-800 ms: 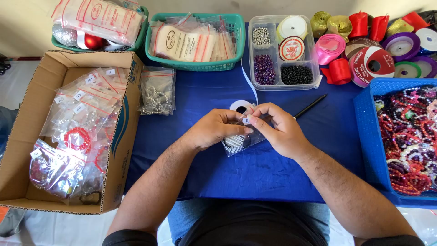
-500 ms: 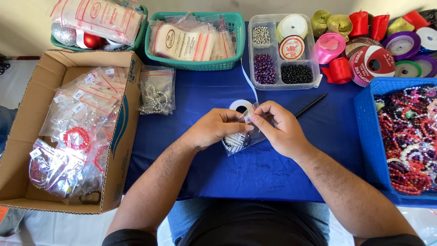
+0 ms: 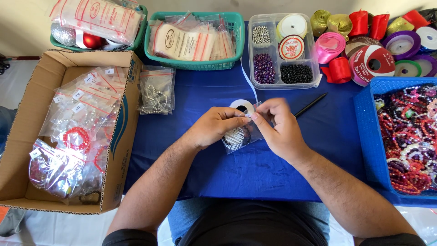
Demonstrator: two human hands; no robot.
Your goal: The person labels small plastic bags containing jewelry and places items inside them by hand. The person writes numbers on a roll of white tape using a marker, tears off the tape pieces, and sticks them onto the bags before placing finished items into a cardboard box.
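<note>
While both hands pinch its top edge, small clear bag point(image 3: 239, 136) sits at desk point(image 3: 205, 105) centre, beaded item already inside; mouth looks not yet sealed. Left hand point(image 3: 214, 127) and right hand point(image 3: 277, 130) closed on bag top, fingertips meeting. White ribbon spool point(image 3: 242, 105) just behind. Black pen point(image 3: 310, 105) right of hands. Box point(image 3: 27, 127) of filled bags at left edge; blue bead tray point(image 3: 366, 136) at right edge.

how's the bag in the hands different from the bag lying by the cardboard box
The small clear bag is held at its top by both the left hand and right hand; the flat bag lies untouched on the blue cloth. The held one shows dark and white contents, the flat one silvery beads. Both are clear plastic.
</note>
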